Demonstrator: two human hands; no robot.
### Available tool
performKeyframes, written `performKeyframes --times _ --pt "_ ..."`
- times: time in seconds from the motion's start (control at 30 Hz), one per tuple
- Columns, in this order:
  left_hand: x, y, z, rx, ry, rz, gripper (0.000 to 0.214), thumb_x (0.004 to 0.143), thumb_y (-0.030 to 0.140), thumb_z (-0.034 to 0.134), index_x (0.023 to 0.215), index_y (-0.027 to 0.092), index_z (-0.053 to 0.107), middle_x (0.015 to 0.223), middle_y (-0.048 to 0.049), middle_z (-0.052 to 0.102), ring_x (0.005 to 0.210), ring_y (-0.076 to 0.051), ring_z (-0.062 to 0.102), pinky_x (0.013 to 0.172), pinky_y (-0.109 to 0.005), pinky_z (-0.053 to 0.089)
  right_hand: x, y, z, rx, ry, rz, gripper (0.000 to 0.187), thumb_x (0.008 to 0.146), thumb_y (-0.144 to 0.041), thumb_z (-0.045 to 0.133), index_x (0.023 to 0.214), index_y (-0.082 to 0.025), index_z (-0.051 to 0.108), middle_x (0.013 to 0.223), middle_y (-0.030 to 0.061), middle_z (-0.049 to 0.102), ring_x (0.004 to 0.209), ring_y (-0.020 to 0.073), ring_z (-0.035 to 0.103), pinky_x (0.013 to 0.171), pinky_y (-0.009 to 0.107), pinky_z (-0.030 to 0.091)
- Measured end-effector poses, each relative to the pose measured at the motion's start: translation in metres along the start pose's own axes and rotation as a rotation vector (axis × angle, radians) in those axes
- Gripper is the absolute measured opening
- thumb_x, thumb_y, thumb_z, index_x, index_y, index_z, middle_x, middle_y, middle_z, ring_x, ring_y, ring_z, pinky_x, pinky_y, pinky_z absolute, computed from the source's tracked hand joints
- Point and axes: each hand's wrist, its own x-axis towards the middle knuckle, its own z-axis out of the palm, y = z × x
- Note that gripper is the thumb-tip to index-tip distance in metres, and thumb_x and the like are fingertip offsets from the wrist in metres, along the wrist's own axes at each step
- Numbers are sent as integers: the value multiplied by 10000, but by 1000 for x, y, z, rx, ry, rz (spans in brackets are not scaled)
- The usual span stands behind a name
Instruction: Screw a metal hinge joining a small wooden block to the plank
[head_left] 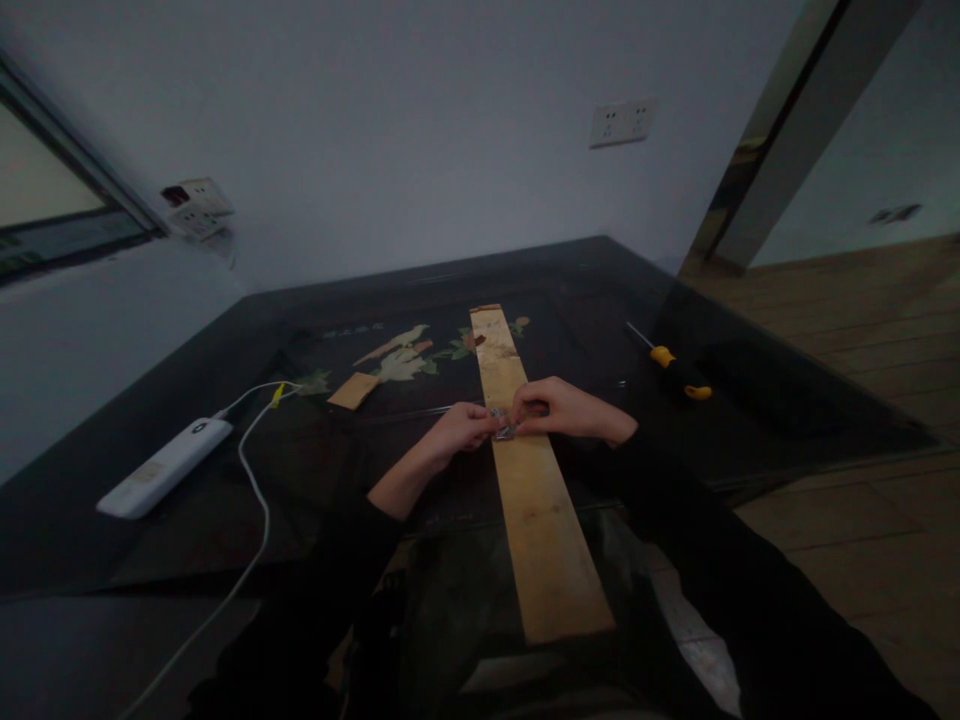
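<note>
A long light wooden plank [540,520] lies lengthwise on the dark table [225,480], running from near me toward the wall. Both hands meet over its middle. My left hand [459,430] and my right hand [559,408] have their fingers pinched together on a small shiny metal piece [502,428] that rests on the plank. What the piece is I cannot make out. Both arms wear dark sleeves.
A yellow-and-black screwdriver [675,370] lies on the table to the right. A white power bank [165,467] with a white cable [255,480] sits at the left. A small wooden offcut [353,390] lies left of the plank. Wall sockets [621,122] are behind.
</note>
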Motion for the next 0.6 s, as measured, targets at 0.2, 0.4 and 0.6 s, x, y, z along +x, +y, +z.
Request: performKeyframes --times 0.2,0.4,0.6 --pt "1 -2 0 47 10 12 472 664 522 746 531 169 461 425 94 304 390 -26 195 445 -237 84 1 0 0 165 38 58 195 790 -328 656 864 -150 684 797 23 659 680 120 523 634 248 377" --pt "0 -1 1 28 -11 8 420 686 468 750 554 163 494 428 101 293 389 -25 182 446 -239 70 3 3 4 643 59 255 228 788 -368 663 762 -152 592 614 -49 501 514 58 373 489 209 261" --pt "3 -4 -1 6 -15 13 449 663 496 760 548 166 477 422 101 303 380 -21 190 437 -235 72 5 10 9 909 45 359 204 802 -315 652 792 -113 620 754 42 644 555 53 485 480 195 311"
